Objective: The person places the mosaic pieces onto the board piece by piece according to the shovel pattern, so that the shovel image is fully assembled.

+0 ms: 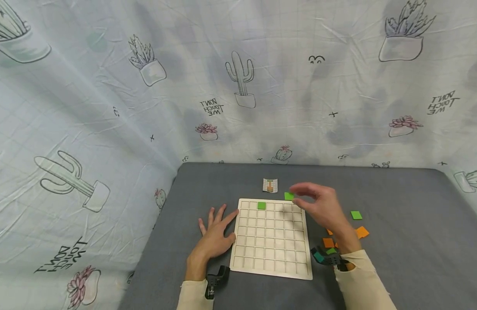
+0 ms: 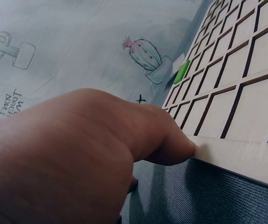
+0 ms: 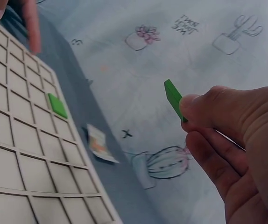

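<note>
A pale wooden grid board (image 1: 271, 239) lies on the grey table, with one green square tile (image 1: 262, 206) in a cell of its far row. Between thumb and fingertips my right hand (image 1: 319, 204) pinches another green tile (image 3: 173, 99), raised over the board's far right part. My left hand (image 1: 215, 237) rests at the board's left edge, fingers spread; in the left wrist view its thumb (image 2: 171, 144) touches the rim. Beyond the board's far edge lies a small printed card (image 1: 270, 185) with a grid and an orange figure.
To the right of the board, partly hidden under my right forearm, lie several orange tiles (image 1: 328, 243). Another green tile (image 1: 356, 215) lies farther right. A cloth printed with cacti (image 1: 284, 86) hangs behind the table (image 1: 408, 193) and along its left side.
</note>
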A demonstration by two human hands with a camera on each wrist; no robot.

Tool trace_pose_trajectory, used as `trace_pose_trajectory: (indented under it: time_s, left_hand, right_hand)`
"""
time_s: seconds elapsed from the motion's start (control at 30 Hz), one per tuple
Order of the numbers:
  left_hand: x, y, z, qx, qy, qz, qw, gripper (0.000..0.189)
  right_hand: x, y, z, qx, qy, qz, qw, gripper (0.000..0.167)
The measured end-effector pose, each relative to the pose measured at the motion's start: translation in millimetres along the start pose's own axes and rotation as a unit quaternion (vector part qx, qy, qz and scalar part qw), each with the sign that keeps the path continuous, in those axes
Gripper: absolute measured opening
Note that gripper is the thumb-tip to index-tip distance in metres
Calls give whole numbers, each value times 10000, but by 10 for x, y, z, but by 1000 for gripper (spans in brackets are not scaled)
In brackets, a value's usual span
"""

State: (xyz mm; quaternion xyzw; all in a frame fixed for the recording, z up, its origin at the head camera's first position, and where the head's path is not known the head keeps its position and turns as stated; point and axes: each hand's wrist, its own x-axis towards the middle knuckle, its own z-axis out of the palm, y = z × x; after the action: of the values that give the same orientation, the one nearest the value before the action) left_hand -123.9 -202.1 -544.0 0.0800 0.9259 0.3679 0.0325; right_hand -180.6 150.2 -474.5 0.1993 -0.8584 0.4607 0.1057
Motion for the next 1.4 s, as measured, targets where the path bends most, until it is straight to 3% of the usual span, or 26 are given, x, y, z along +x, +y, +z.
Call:
trace_pose_trajectory:
  time_s: [0.27, 0.43, 0.73, 1.13, 1.4]
  left_hand:
    - [-22, 83, -58, -138, -144, 25, 9998, 71]
    - [-6, 27, -4, 0, -104, -68, 9999, 69]
    - [19, -24, 33, 219, -142, -140, 9996, 68]
    - [2, -43, 30, 74, -10, 111, 9999, 69]
    - [23, -63, 36, 211, -76, -80, 9997, 69]
  right_hand:
    - [58, 142, 204, 220, -140, 25, 9997, 34]
    - [85, 179, 306, 451, -350, 173, 9982, 32]
    - [120, 294, 524, 350, -437, 352, 9978, 30]
    - [114, 320, 693, 218, -788, 348, 9960, 31]
    - [146, 279, 772, 138, -864, 270, 9958, 31]
